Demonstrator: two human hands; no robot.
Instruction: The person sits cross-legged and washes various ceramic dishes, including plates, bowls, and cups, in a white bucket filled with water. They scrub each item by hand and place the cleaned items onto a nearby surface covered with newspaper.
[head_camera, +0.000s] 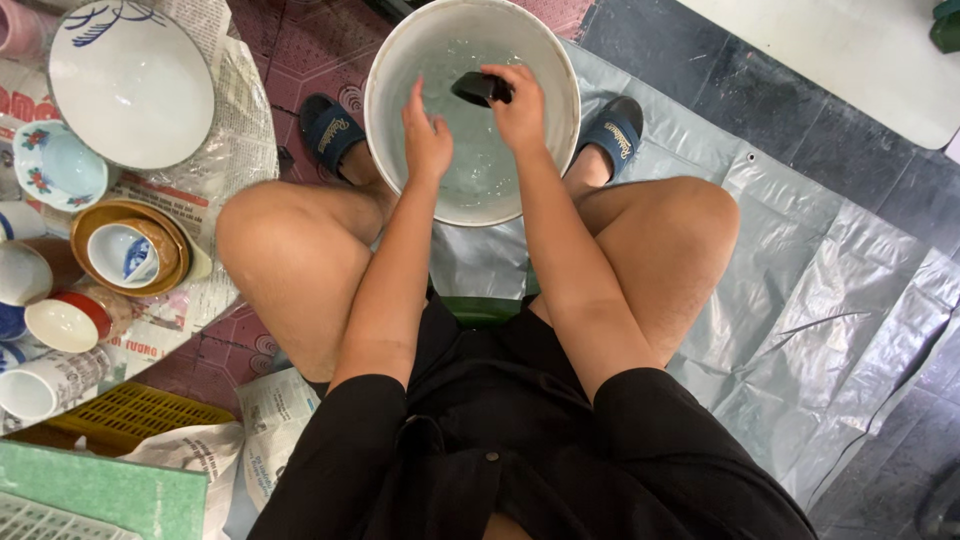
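Head view, looking straight down. Small dark dish (482, 88), held over the water inside the white bucket (385, 75), was grasped at its edge by the right hand (518, 108), fingers curled around it. The left hand (426, 140) was beside it inside the bucket, gripping nothing, fingers loosely together and pointing down toward the water; whether the tips touched the surface could not be told. Judged progress: the dark dish was mid-wash, not yet out of the bucket.

Both forearms ran forward from the lap, between raised knees, and met over the bucket. The bucket stood on a grey plastic sheet (800, 300) between two blue slippers (330, 130).

On newspaper (240, 140) at left: a large white bowl (130, 85), a floral bowl (55, 165), a brown bowl (130, 250) holding a blue-patterned cup, and a red-rimmed bowl (68, 322). Their state, washed or unwashed, could not be told. A yellow crate (130, 415) lay nearer.
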